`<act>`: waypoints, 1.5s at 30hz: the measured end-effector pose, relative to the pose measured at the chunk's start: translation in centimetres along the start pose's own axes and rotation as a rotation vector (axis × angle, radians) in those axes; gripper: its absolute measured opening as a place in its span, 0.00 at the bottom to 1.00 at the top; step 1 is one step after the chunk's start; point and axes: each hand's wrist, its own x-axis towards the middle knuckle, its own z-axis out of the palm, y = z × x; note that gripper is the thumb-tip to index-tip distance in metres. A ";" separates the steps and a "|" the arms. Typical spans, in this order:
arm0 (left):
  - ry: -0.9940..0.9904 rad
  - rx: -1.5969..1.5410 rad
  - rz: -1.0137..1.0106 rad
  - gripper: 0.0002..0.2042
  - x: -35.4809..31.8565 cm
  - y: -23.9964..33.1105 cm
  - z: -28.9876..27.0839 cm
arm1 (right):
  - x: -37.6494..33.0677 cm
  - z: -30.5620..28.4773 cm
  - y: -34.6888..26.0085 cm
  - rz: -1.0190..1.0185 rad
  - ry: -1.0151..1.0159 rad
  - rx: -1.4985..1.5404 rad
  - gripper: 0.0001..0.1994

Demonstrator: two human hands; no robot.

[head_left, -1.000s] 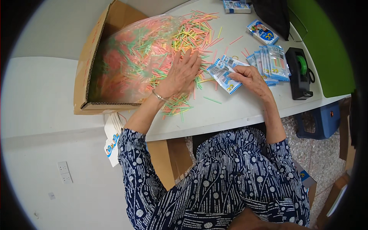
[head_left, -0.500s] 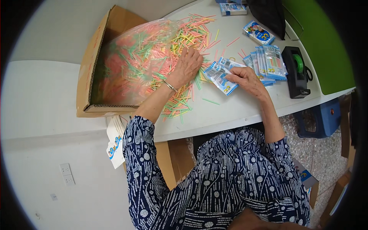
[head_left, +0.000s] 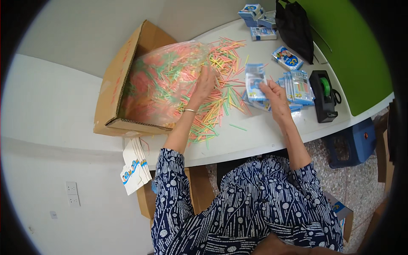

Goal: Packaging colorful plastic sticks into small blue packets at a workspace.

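Left hand [head_left: 204, 85] is palm-down, fingers loosely spread, resting on the loose pile of coloured sticks [head_left: 216, 100] at the mouth of the clear plastic bag [head_left: 163, 83]; can't tell if it's pinching any sticks under the palm; thin bracelet at that wrist.

Right hand [head_left: 274, 95] pinches a small clear packet [head_left: 255, 80] with blue-and-white print; packet is raised off the bench [head_left: 255, 136], long axis running roughly away from the person, top end pointing to the far edge, lower end in the fingers.

Sticks on the bench lie mostly fanned out; many have long axes pointing from the bag toward the right hand, some crosswise; a few strays near the front edge.

Bag full of sticks sits in an open cardboard box [head_left: 114, 93] tipped on its side at the left end of the bench, opening toward the hands.

Just right of the right hand: a stack of filled packets [head_left: 299, 87]; beyond it a black tape dispenser [head_left: 323, 95] with a green roll; further back a black bag [head_left: 295, 25] and small printed boxes [head_left: 255, 12].
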 end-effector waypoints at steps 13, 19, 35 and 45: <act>0.354 -1.108 -0.119 0.07 -2.4 2.8 6.2 | 4.5 11.4 1.3 0.116 0.132 1.189 0.12; 0.498 -0.798 -0.081 0.10 -2.4 2.2 7.8 | 4.3 11.8 1.2 0.137 0.216 1.160 0.12; 0.345 -1.011 0.027 0.15 -1.4 1.7 1.6 | 1.6 4.8 -2.3 0.016 -0.183 0.181 0.08; 0.139 -0.926 0.104 0.19 -2.9 7.8 1.1 | 0.1 2.0 -2.7 0.134 -0.434 0.089 0.10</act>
